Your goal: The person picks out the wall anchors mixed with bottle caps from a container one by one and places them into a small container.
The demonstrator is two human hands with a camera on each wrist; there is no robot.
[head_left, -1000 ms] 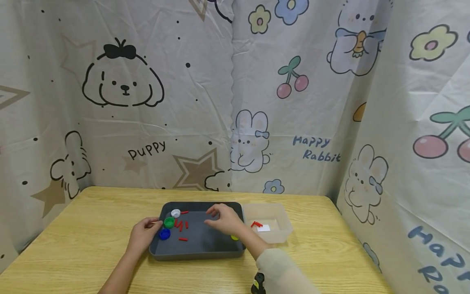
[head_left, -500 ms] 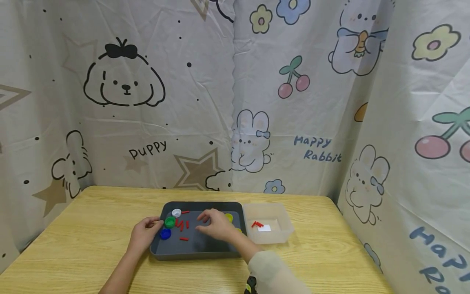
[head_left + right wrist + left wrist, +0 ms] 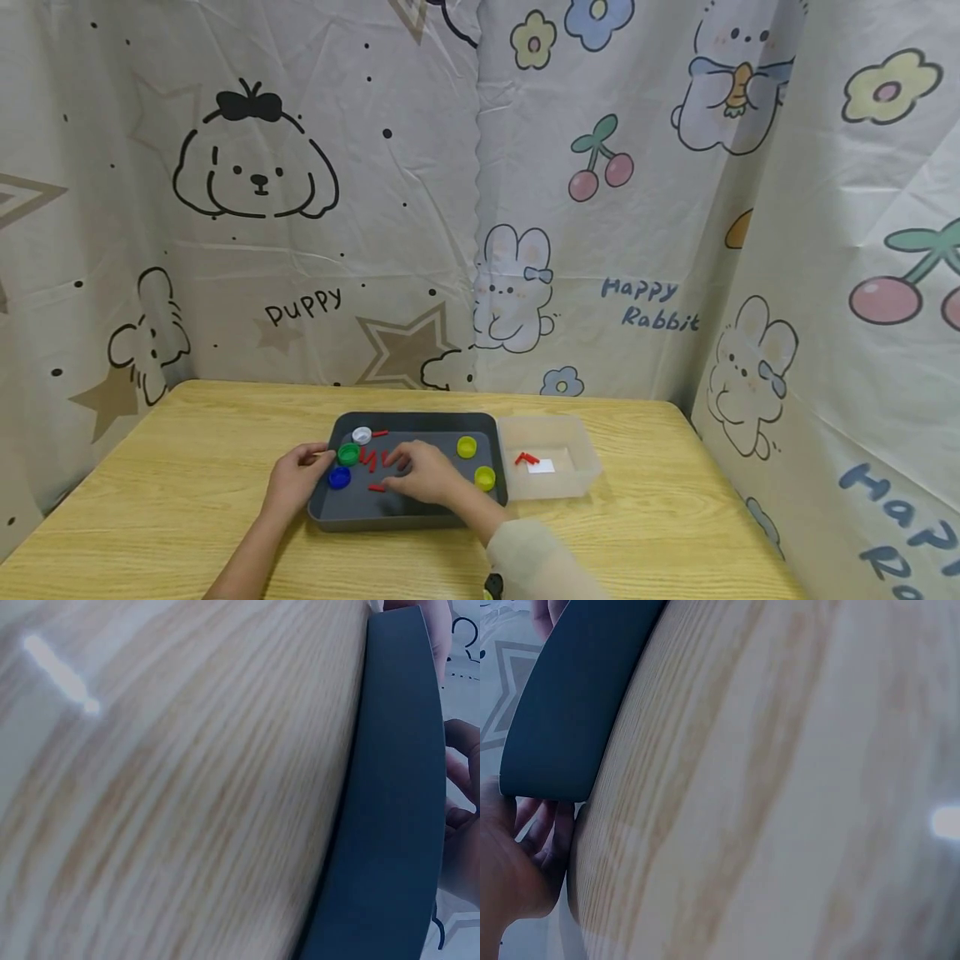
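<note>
A dark grey tray (image 3: 431, 521) lies on the table, and my left hand (image 3: 295, 479) holds its left rim. In the left wrist view that hand (image 3: 521, 862) has the thumb at the tray's top edge and the fingers against its end wall. My right hand (image 3: 423, 473) hovers over the tray with thumb and forefinger apart, close to several small red sticks (image 3: 372, 461); one red stick (image 3: 377, 488) lies below its thumb. A white cap (image 3: 362, 435), a green cap (image 3: 348, 454) and a blue cap (image 3: 340, 477) line the tray's left side.
Inside the tray's right side sit two yellow caps (image 3: 467, 447). A translucent plastic box (image 3: 581, 467) stands against the tray's right end, with a few red sticks (image 3: 529, 458) and a white paper piece (image 3: 541, 466) inside. Printed curtains hang behind the wooden table (image 3: 645, 533).
My right hand has moved left and lower across the tray toward the red sticks, uncovering both yellow caps. The left hand stays at the tray's left rim.
</note>
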